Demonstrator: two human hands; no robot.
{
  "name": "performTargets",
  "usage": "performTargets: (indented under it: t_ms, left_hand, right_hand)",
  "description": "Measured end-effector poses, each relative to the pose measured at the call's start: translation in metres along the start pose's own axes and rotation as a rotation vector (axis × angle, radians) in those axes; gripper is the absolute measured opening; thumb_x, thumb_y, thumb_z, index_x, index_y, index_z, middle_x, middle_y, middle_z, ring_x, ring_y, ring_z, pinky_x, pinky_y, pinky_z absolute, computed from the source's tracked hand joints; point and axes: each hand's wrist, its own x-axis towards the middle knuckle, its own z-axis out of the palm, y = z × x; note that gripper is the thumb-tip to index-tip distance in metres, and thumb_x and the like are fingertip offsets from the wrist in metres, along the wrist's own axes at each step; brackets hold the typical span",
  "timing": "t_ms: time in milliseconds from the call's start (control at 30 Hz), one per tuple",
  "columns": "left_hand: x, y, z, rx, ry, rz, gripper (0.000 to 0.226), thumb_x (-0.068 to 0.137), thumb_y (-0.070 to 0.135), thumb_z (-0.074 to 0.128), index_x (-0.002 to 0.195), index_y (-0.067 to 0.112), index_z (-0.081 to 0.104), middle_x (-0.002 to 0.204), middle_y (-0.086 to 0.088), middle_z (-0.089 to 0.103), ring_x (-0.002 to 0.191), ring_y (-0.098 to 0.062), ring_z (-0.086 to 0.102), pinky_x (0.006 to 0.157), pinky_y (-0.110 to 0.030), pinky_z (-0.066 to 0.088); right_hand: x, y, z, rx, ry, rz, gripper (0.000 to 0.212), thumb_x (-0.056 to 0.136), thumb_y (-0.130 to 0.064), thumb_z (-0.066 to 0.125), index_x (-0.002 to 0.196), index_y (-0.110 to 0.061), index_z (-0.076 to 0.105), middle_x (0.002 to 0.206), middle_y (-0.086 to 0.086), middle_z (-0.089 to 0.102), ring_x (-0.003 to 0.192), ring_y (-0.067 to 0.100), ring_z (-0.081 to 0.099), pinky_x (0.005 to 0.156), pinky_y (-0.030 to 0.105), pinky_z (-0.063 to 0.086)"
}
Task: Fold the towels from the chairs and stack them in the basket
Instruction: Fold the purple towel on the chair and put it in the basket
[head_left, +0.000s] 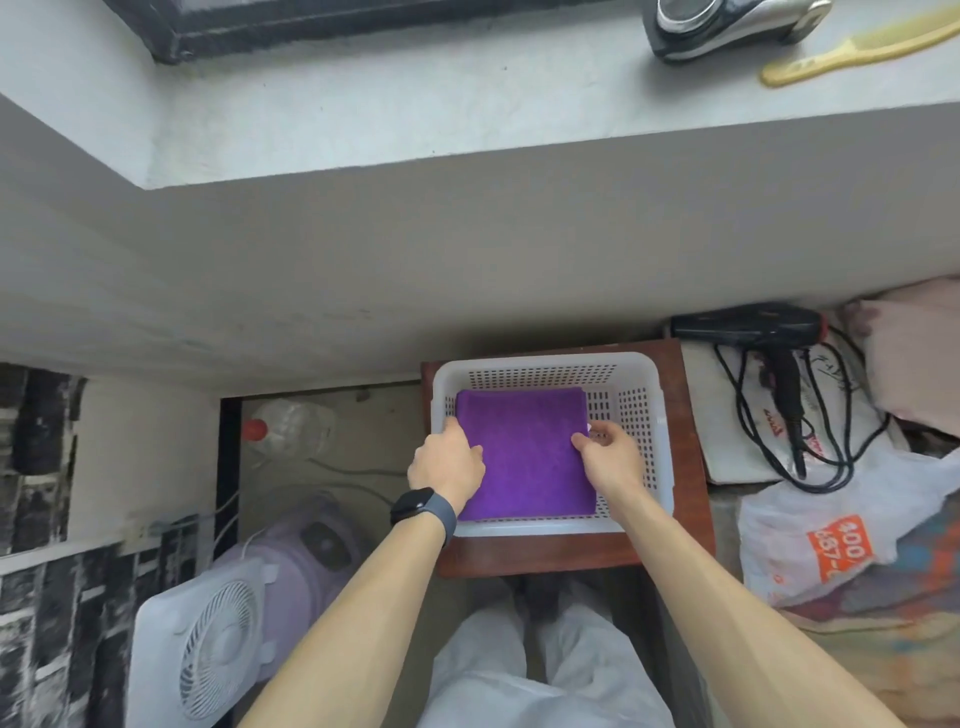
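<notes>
The step in hand is the stacking one: a folded purple towel (530, 457) lies flat inside the white perforated basket (540, 527), which stands on a small reddish wooden counter (545, 556) against the wall. The towel fills most of the basket floor and sits toward the left wall, with a strip of bare floor showing on the right.

Both hands are down in the basket. The left hand (447, 462) (the one with the dark watch (423, 506) on its wrist) has its fingers curled over the towel's left edge, close to the basket wall. The right hand (608, 457) pinches the right edge, thumb on top and fingers curled beside it. The towel looks square and smooth between them — no loose corner shows.

I judge the placing to be nearly finished: the towel seems to be resting on the basket floor or on what lies beneath it, though I cannot tell whether another towel is hidden under it. The next move probably calls for letting go of both edges without dragging the fold open, then lifting the hands straight up past the rim. No chair or further towel is in view, so fetching the next one would mean turning away from the basket.
</notes>
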Motion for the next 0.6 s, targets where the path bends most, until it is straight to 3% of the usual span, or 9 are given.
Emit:
performTargets:
  t_ms: [67,133,200,267,300,367,600]
  left_hand:
    - [-0.010,0.002,-0.002,0.126,0.158,0.019,0.060,0.094,0.047,0.054,0.143,0.017,0.035,0.128,-0.011,0.057,0.109,-0.031,0.061,0.073,-0.038,0.052]
    - [-0.015,0.001,0.002,0.210,0.346,0.173,0.066,0.091,0.051,0.053,0.146,0.018,0.036,0.133,-0.011,0.052,0.109,-0.029,0.057,0.074,-0.039,0.051]
    - [-0.004,-0.007,0.013,0.242,0.424,0.392,0.066,0.092,0.050,0.048,0.150,0.020,0.037,0.145,-0.010,0.047,0.126,-0.029,0.050,0.095,-0.046,0.045]
    - [0.008,-0.018,0.025,0.284,0.380,0.512,0.066,0.096,0.050,0.039,0.155,0.022,0.031,0.161,-0.006,0.031,0.148,-0.026,0.027,0.119,-0.052,0.016]
    - [0.013,-0.024,0.032,0.300,0.358,0.522,0.065,0.098,0.051,0.034,0.156,0.023,0.027,0.163,-0.005,0.024,0.152,-0.024,0.017,0.121,-0.052,0.001]
    - [0.019,-0.033,0.047,0.320,0.329,0.485,0.066,0.100,0.055,0.029,0.157,0.024,0.022,0.165,-0.002,0.018,0.154,-0.021,0.007,0.121,-0.051,-0.011]
    - [0.030,-0.030,0.072,0.343,0.320,0.431,0.068,0.100,0.058,0.025,0.157,0.021,0.020,0.163,-0.006,0.018,0.153,-0.024,0.009,0.122,-0.049,-0.009]
  right_hand:
    - [-0.007,0.002,0.002,-0.003,0.061,-0.074,0.046,0.096,-0.037,0.063,0.137,-0.022,0.049,0.134,0.001,0.056,0.121,0.022,0.056,0.100,0.040,0.050]
    - [-0.015,0.005,0.007,-0.190,0.207,-0.296,0.059,0.093,-0.042,0.062,0.144,-0.019,0.042,0.147,0.004,0.044,0.136,0.024,0.042,0.111,0.044,0.040]
    - [-0.017,0.006,0.016,-0.480,0.314,-0.606,0.060,0.095,-0.042,0.057,0.147,-0.016,0.040,0.156,0.008,0.036,0.144,0.025,0.032,0.117,0.046,0.032]
    - [-0.010,0.008,0.027,-0.721,0.265,-0.800,0.061,0.099,-0.042,0.047,0.154,-0.018,0.034,0.165,0.008,0.025,0.152,0.026,0.020,0.122,0.049,0.022]
    - [-0.002,0.013,0.032,-0.814,0.203,-0.818,0.063,0.102,-0.044,0.040,0.158,-0.019,0.027,0.168,0.006,0.016,0.155,0.025,0.011,0.124,0.051,0.016]
    - [0.016,0.028,0.035,-0.931,0.107,-0.775,0.066,0.104,-0.050,0.026,0.161,-0.021,0.014,0.170,0.004,0.005,0.156,0.021,-0.003,0.124,0.056,0.009]
    - [0.038,0.045,0.036,-1.035,0.086,-0.714,0.070,0.102,-0.061,0.016,0.161,-0.028,0.001,0.169,-0.002,-0.005,0.155,0.017,-0.012,0.124,0.052,-0.006]
